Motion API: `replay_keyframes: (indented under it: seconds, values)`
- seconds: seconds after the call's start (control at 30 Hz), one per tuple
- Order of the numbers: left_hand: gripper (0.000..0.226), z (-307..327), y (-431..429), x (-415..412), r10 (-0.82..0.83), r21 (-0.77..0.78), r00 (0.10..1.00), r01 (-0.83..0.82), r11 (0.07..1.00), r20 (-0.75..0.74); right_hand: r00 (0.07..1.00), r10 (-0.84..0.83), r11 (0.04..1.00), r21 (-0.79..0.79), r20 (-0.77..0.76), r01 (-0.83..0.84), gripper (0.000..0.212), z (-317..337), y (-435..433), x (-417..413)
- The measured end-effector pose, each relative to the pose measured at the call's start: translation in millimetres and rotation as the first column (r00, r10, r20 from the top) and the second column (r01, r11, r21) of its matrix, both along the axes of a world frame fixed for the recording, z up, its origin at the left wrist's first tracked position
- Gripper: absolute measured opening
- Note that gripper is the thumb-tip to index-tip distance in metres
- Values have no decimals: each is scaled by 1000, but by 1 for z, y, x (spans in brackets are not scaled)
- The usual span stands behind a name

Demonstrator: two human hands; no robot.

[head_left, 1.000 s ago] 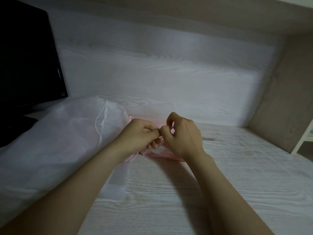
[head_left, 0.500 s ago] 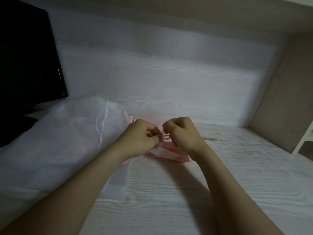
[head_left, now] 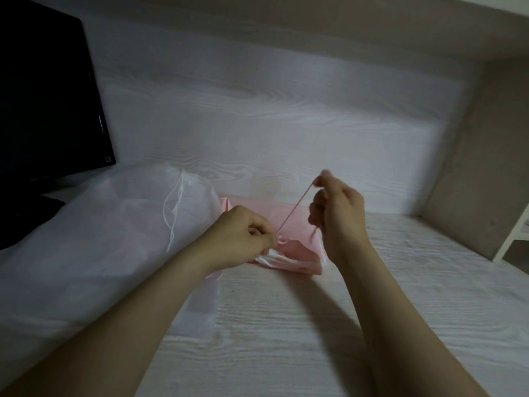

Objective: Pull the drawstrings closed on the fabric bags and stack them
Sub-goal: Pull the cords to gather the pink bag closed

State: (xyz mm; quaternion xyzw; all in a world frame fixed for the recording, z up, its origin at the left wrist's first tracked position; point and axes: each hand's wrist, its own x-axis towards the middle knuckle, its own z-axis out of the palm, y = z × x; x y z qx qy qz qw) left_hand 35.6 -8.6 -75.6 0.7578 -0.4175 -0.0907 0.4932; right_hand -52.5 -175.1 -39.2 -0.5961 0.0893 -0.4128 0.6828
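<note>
Pink fabric bag (head_left: 296,255): lying on surface (head_left: 286,333), near end bunched | pink drawstring (head_left: 294,208): taut, slanting up-right | white sheer bags (head_left: 94,230): heaped just left

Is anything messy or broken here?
Nothing looks broken or spilled. The big white see-through fabric bag lies rumpled on the pale wooden table, its white cord dangling loose. The right hand pulls a pink string taut from the small pink satin bag.

The right hand (head_left: 337,213) has lifted away from the left hand (head_left: 243,239) toward 1 o'clock. The pink drawstring (head_left: 294,209) now runs stretched between them; before, the hands were touching.
</note>
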Motion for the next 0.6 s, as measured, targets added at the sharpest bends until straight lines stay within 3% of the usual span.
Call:
replay_keyframes:
  seconds: [0.1, 0.13, 0.17, 0.2, 0.23, 0.27, 0.3, 0.33, 0.4, 0.47, 0.53, 0.6]
  values:
    - [14, -1, 1, 4, -28, 11, 998, 29, 1000, -61, 978, -183, 979, -67, 99, 190, 26, -4, -8, 7]
    - [14, -1, 1, 4, -40, 5, 995, 41, 999, -91, 956, -280, 934, -204, 91, 293, 29, -8, -12, 10]
    - [14, 0, 0, 3, -51, -6, 991, 50, 999, -127, 921, -385, 826, -425, 54, 370, 31, -14, -17, 12]
    - [15, 0, 0, 3, -58, -22, 984, 55, 998, -167, 878, -479, 664, -662, -18, 348, 31, -21, -22, 16]
    - [16, 0, 0, 2, -62, -38, 977, 56, 998, -204, 810, -571, 504, -835, -131, 220, 29, -29, -24, 19]
    - [18, 1, 0, 2, -63, -51, 972, 52, 997, -228, 708, -657, 412, -910, -258, 50, 26, -35, -23, 21]
    - [20, 1, 0, 2, -60, -59, 969, 47, 997, -240, 616, -704, 398, -915, -353, -70, 27, -38, -21, 21]
    - [21, 2, 0, 3, -54, -66, 969, 39, 997, -242, 585, -716, 406, -909, -382, -97, 31, -38, -20, 20]
    - [21, 2, 0, 2, -43, -92, 963, 18, 996, -265, 706, -645, 436, -900, -294, 24, 34, -31, -17, 13]
    - [18, 2, -2, 2, -36, -140, 944, -11, 990, -328, 861, -469, 539, -836, -195, 104, 27, -20, -11, 6]
    - [18, 2, -2, 2, -21, -168, 927, -45, 985, -374, 944, -263, 589, -808, -198, -6, 23, -13, 3, 0]
    - [19, 3, -2, 4, -20, -189, 918, -61, 980, -397, 959, -181, 530, -843, -218, -92, 21, -13, 15, -2]
